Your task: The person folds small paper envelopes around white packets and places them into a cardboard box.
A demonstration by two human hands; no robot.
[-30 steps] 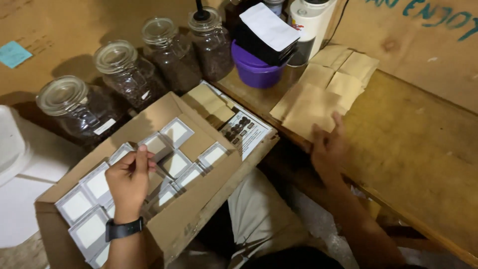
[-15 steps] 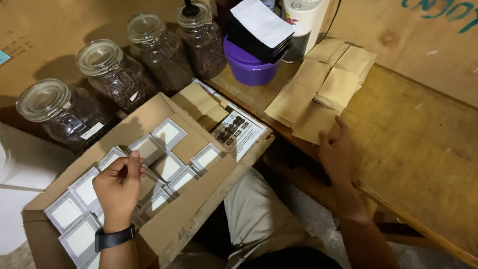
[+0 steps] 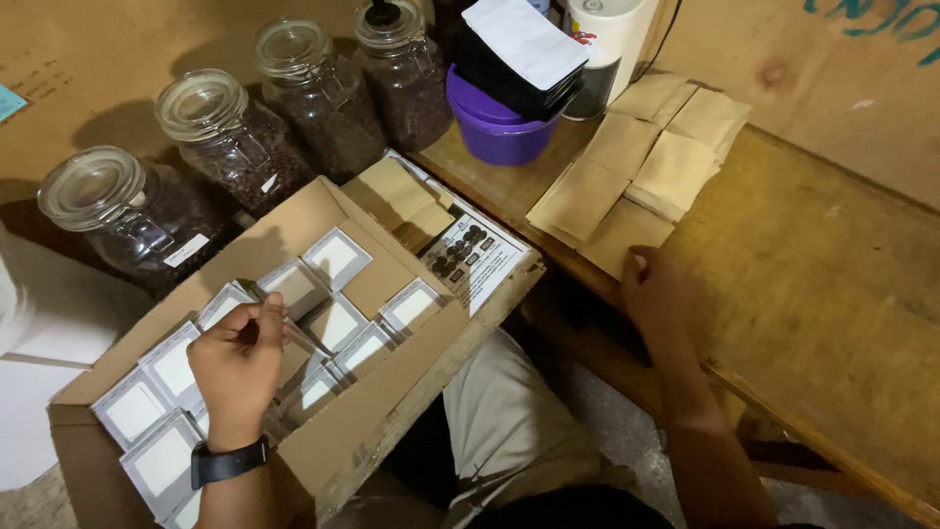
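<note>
Left hand (image 3: 240,358) pinched on a small white-faced packet (image 3: 284,318) inside the cardboard box (image 3: 392,382); right hand (image 3: 661,294) loosely curled, fingertips on the brown paper sachets (image 3: 627,186) atop the wooden surface (image 3: 832,294). Best lifted singly, straight upward, neighbouring packets undisturbed.

Black wristwatch (image 3: 227,461) – bare forearms, light trousers (image 3: 509,411)
</note>
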